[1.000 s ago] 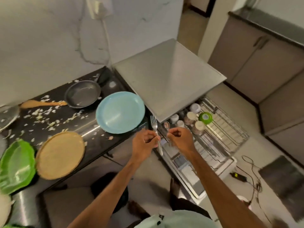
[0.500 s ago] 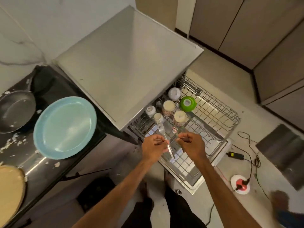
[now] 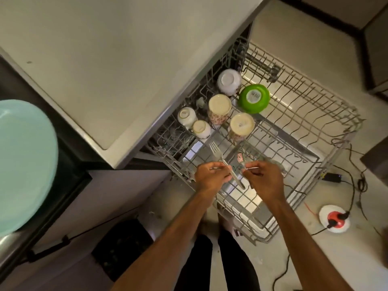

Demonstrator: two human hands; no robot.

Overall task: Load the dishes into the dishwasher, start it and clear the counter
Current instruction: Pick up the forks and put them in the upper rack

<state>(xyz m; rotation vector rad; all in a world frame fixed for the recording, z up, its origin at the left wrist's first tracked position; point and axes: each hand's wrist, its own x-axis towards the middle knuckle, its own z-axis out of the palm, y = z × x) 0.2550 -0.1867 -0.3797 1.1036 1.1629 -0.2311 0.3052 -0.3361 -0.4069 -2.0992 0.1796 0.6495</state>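
One steel fork [image 3: 222, 162] held over the pulled-out dishwasher rack [image 3: 336, 131], centre frame.
Left hand [image 3: 211, 177] pinches its handle, tines up-left; right hand's [image 3: 262, 180] curled fingers grip what may be a spoon [image 3: 240, 158]. Pale floor [image 3: 273, 259] with cables [image 3: 354, 192] lower right; blue plate [image 3: 23, 164] on dark counter [image 3: 70, 162], left edge.

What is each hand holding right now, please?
Left hand: grips the fork.
Right hand: pinches a small metal utensil, probably a spoon.
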